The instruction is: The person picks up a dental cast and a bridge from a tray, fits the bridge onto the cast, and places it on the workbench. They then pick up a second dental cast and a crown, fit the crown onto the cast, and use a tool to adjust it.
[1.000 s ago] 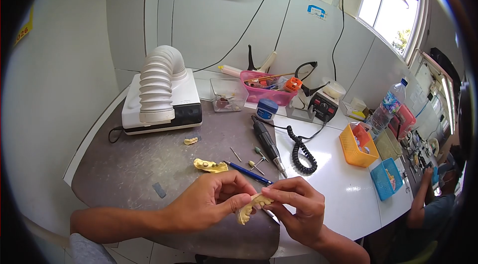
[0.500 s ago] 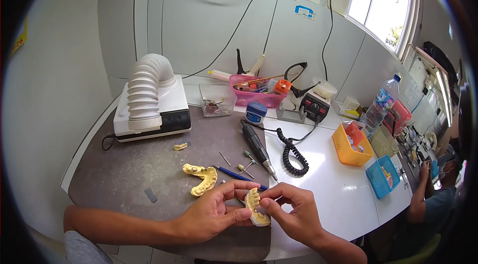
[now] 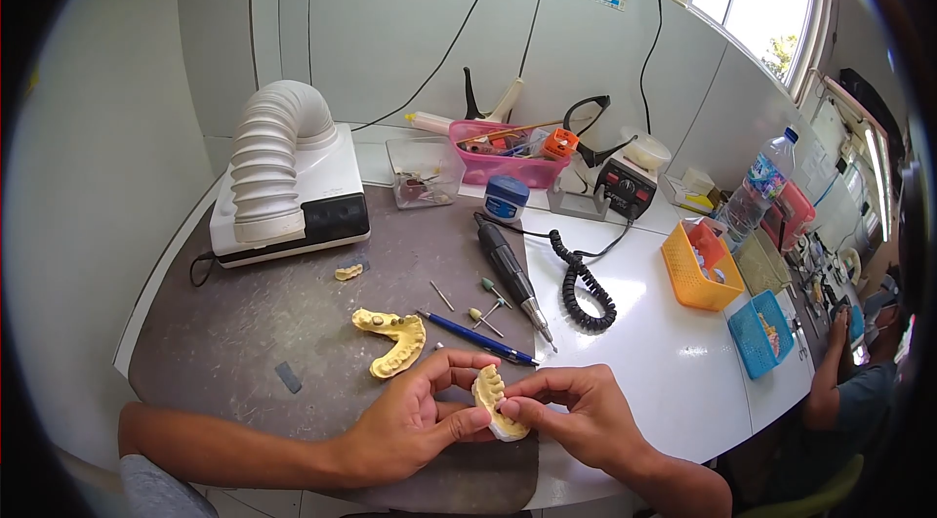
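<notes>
Pretty bright daylight pouring in from the window [image 3: 756,5] top right, a bit blown out; heavy fisheye warp with black corners, soft shadows, white benchtop [image 3: 664,362] slightly glary

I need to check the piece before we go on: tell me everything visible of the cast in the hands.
The cast is a pale yellow, plaster-like dental arch with a row of moulded teeth and a whitish base. It is tilted, teeth upward, over the near edge of the grey mat. The left hand pinches one side, the right hand the other.
</notes>
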Tool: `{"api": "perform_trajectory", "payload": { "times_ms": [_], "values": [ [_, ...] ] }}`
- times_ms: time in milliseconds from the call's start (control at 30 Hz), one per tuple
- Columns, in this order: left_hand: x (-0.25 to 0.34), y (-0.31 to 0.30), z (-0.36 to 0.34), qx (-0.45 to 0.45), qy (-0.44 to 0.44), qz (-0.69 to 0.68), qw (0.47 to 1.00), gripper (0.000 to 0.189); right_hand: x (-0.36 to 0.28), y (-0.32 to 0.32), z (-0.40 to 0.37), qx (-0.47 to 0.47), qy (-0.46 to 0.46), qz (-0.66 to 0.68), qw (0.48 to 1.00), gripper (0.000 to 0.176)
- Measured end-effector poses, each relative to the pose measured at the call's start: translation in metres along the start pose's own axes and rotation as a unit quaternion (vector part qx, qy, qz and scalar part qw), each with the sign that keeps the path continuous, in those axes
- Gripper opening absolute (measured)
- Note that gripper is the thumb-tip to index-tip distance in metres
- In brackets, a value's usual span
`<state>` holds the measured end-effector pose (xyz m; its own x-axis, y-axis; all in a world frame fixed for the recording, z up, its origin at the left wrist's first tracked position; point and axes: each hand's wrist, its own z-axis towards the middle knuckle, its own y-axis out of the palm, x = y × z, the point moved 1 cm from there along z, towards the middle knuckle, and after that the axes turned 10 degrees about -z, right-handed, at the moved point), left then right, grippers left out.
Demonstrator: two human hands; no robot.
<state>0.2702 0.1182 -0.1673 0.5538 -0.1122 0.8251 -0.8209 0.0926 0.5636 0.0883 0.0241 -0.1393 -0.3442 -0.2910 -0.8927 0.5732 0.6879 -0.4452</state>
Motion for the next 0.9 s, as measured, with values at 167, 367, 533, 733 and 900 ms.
{"api": "perform_trajectory", "payload": {
  "times_ms": [167,367,533,733,900],
  "values": [
    [0.0016,0.0010,0.0001,0.004,0.000,0.024,1.000,0.050,0.0009,0.0018,0.0003,0.013,-0.005,-0.009,1.000,0.022],
    [0.0015,0.0010,0.0007,0.004,0.005,0.042,0.999,0.050,-0.0025,0.0006,-0.0002,-0.007,0.060,0.050,0.997,0.021],
    [0.0050,0.0032,-0.0008,0.000,-0.006,0.042,0.999,0.052,-0.0014,-0.0014,-0.0015,0.007,0.024,0.018,1.000,0.022],
    [0.0053,0.0035,-0.0014,0.000,-0.004,0.038,0.999,0.054,0.0023,-0.0048,-0.0023,-0.004,0.049,0.040,0.998,0.021],
    [0.0081,0.0050,-0.0025,0.002,-0.024,0.031,0.999,0.054,-0.0021,-0.0057,-0.0016,-0.014,0.054,0.032,0.998,0.019]
  ]
}}
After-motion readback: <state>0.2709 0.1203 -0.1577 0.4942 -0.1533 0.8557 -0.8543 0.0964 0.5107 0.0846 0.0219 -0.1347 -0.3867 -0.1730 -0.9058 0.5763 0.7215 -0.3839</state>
